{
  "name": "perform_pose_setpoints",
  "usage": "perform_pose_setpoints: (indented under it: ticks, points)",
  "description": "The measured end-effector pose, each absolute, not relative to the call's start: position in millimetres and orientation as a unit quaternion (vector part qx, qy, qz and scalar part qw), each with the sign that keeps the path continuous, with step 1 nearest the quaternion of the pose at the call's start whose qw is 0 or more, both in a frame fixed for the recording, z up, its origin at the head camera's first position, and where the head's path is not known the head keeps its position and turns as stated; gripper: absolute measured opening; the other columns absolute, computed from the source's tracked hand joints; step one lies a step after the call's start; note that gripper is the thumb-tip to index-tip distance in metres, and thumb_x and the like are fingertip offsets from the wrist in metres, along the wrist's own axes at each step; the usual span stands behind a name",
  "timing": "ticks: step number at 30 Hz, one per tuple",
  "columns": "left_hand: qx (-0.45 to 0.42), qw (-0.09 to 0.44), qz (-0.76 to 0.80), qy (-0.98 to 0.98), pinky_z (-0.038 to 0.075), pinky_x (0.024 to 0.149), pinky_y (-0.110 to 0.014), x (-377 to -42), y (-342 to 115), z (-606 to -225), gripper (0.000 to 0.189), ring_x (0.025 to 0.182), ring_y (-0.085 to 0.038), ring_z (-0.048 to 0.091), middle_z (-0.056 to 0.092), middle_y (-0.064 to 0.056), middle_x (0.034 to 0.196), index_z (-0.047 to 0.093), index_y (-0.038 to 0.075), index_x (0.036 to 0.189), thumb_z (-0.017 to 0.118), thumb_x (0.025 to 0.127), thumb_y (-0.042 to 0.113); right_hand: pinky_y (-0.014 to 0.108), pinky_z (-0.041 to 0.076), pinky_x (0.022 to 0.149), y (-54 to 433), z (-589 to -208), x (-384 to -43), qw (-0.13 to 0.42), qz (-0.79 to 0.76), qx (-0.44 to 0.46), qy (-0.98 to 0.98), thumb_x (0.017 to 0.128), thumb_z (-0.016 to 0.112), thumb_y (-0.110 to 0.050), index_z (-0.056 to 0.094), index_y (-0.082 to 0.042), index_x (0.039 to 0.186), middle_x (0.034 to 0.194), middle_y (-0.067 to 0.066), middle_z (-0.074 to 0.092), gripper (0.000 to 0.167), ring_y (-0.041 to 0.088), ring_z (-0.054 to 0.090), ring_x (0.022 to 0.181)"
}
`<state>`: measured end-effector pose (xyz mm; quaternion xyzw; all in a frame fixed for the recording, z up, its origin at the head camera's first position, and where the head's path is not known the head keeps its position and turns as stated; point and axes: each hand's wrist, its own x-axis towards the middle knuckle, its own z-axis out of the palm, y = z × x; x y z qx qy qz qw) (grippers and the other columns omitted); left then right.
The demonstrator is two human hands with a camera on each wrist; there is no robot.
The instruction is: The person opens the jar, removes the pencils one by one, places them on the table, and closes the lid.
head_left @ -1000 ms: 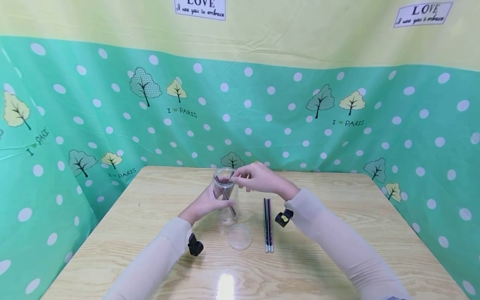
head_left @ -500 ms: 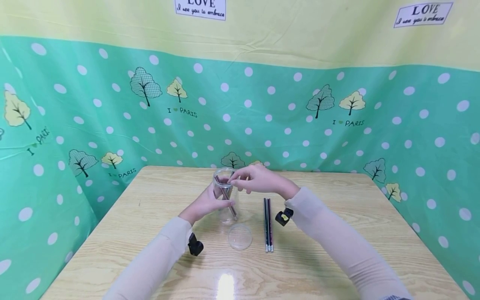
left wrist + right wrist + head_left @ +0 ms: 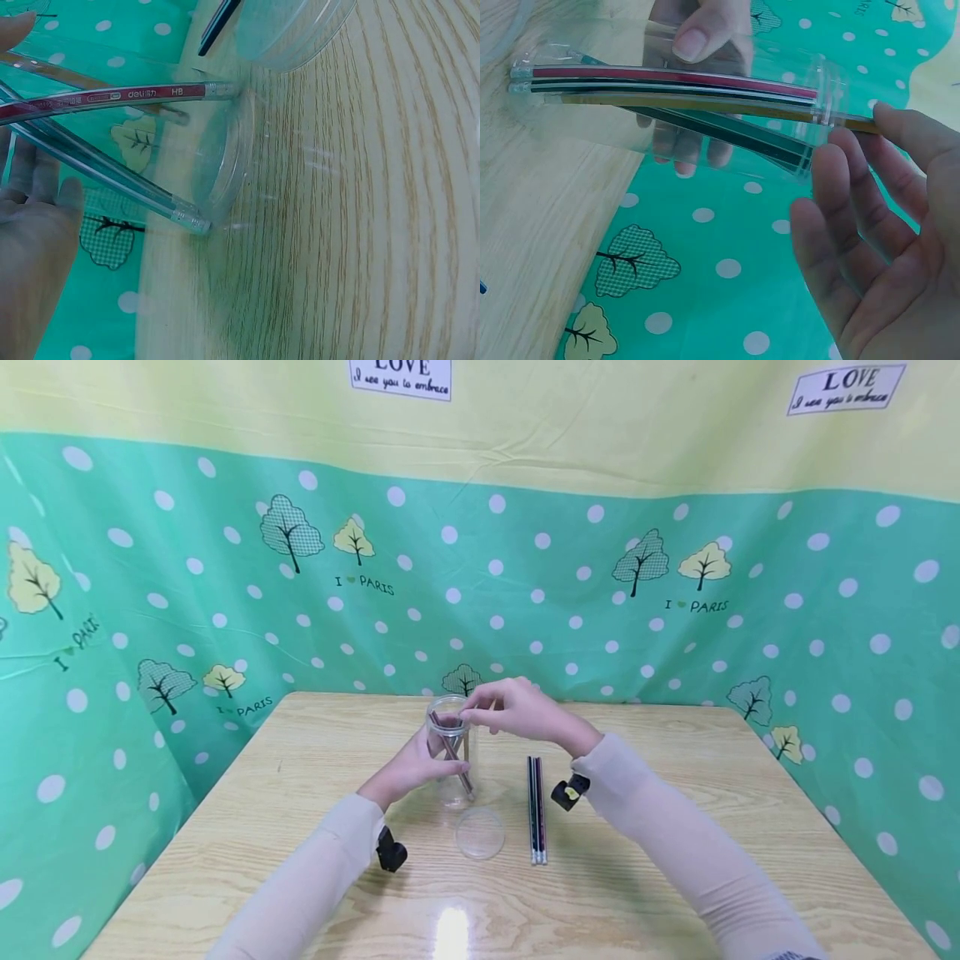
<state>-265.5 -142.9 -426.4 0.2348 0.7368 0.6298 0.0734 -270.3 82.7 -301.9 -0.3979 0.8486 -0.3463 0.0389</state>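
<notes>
My left hand (image 3: 412, 768) grips a clear jar (image 3: 453, 792) around its side; the jar stands on the table with its mouth up. Several pencils lean inside it, among them a red pencil (image 3: 675, 77) and a dark green pencil (image 3: 720, 135). At the rim, my right hand (image 3: 517, 710) pinches the top end of a gold-brown pencil (image 3: 859, 124) between thumb and index finger. Most of that pencil's length is inside the jar. The other right fingers (image 3: 832, 180) are loosely bent beside the jar's mouth.
A round clear lid (image 3: 480, 833) lies flat in front of the jar. Right of it, several dark pencils (image 3: 536, 810) lie side by side on the wooden table (image 3: 675, 860). A green and yellow patterned cloth (image 3: 525, 568) hangs behind.
My right hand dips slightly toward the jar, then rises a little, still at the rim. The gold-brown pencil now shows inside the jar. My left hand and the jar stay put.
</notes>
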Motion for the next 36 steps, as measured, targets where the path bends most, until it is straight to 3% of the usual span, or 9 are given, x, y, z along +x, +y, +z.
perform_pose_setpoints:
  ticks: [9,17,24,30,36]
  points:
    - [0.232,0.07,0.624,0.743,0.02,0.119,-0.052,-264.2,-143.2,-425.3,0.078,0.143,-0.019,0.036,0.048,0.0,0.15,0.038,0.02,0.147,0.081,0.083,0.007,0.031,0.058,0.066,87.5,-287.3,-264.6,-0.027,-0.389,-0.385,0.836,0.097,0.069,-0.029,0.076,-0.016,0.102,0.092,-0.005,0.072,0.016,0.013,0.067,0.072]
    - [0.243,0.072,0.622,0.74,0.021,0.119,-0.05,-265.6,-143.2,-424.7,0.08,0.144,-0.019,0.034,0.048,0.001,0.151,0.036,0.023,0.149,0.081,0.084,0.008,0.033,0.057,0.063,90.1,-274.1,-255.1,-0.068,-0.42,-0.392,0.816,0.097,0.069,-0.025,0.075,-0.012,0.1,0.088,0.006,0.074,0.015,0.017,0.068,0.073]
    - [0.244,0.071,0.626,0.737,0.02,0.119,-0.05,-266.8,-143.1,-425.8,0.081,0.145,-0.02,0.033,0.049,0.001,0.15,0.036,0.021,0.148,0.081,0.083,0.006,0.031,0.057,0.063,93.8,-271.3,-254.7,-0.114,-0.435,-0.409,0.794,0.096,0.07,-0.019,0.074,-0.011,0.102,0.087,0.001,0.074,0.011,0.021,0.068,0.071]
    - [0.237,0.069,0.626,0.74,0.021,0.119,-0.049,-265.6,-142.8,-425.4,0.077,0.144,-0.02,0.035,0.051,0.001,0.148,0.039,0.021,0.146,0.081,0.083,0.006,0.032,0.054,0.06,97.7,-266.8,-252.4,-0.132,-0.436,-0.407,0.792,0.096,0.07,-0.021,0.073,-0.014,0.102,0.087,-0.004,0.073,0.01,0.012,0.067,0.068]
    - [0.234,0.07,0.627,0.74,0.021,0.119,-0.051,-266.1,-142.9,-426.4,0.076,0.143,-0.02,0.036,0.051,-0.001,0.148,0.041,0.02,0.145,0.081,0.083,0.004,0.032,0.055,0.059,102.2,-261.8,-249.9,-0.138,-0.458,-0.403,0.78,0.096,0.07,-0.018,0.073,-0.013,0.101,0.085,-0.004,0.073,0.008,0.012,0.068,0.068]
